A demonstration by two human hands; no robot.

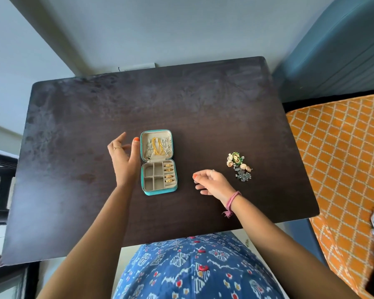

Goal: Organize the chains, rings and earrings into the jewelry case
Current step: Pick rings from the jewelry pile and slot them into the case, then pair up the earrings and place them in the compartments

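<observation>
A small teal jewelry case [159, 192] lies open on the dark table [95, 117]. Its lid half holds gold and silver chains [159, 146]. Several gold rings [169, 172] sit in the slots at the right of its lower half; the square compartments beside them look empty. A pile of earrings [239, 166] lies on the table to the right of the case. My left hand [124, 157] hovers just left of the case, fingers spread, thumb at the lid's edge. My right hand [212, 182] is between the case and the earrings, fingers loosely curled, nothing visible in it.
An orange patterned cushion [341, 152] lies beyond the table's right edge, with a blue seat back [332, 50] behind it. A pale wall runs behind the far edge. Dark furniture [0, 180] stands at the left.
</observation>
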